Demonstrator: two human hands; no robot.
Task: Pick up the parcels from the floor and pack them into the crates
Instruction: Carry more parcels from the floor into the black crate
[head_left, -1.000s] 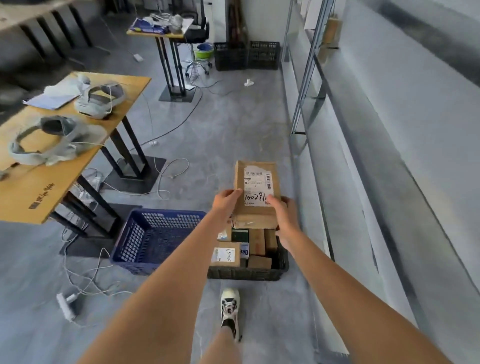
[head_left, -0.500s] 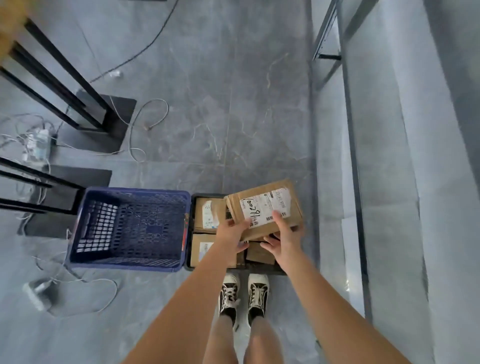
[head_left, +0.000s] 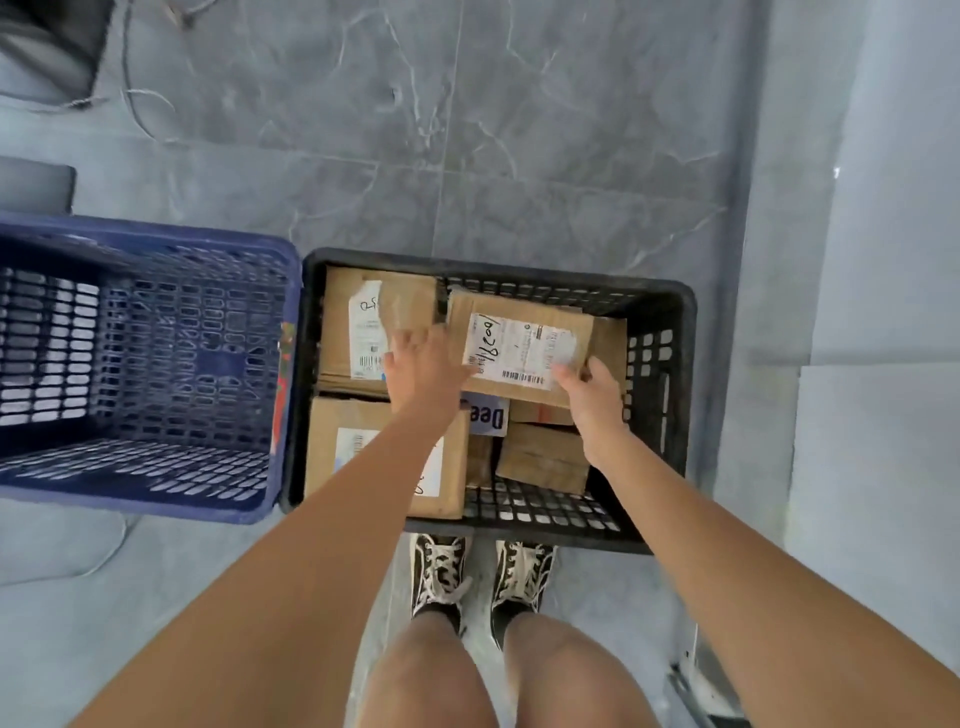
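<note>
A brown cardboard parcel (head_left: 524, 340) with a white shipping label lies inside the black crate (head_left: 670, 332), on top of other parcels at the back right. My left hand (head_left: 423, 364) holds its left edge and my right hand (head_left: 589, 395) grips its near right corner. Under and beside it sit several more parcels: one at the back left (head_left: 363, 322), one at the front left (head_left: 363, 447) partly hidden by my left forearm, and a small one at the front (head_left: 540, 457).
An empty blue crate (head_left: 156, 364) stands touching the black crate's left side. My two shoes (head_left: 483, 577) are right at the black crate's near edge. Cables (head_left: 130, 88) trail on the grey floor at the far left. A pale wall base runs along the right.
The parcel has gone down from above the crate into it, turned flatter, with both hands still on it. The view has tilted down and closer to the crates.
</note>
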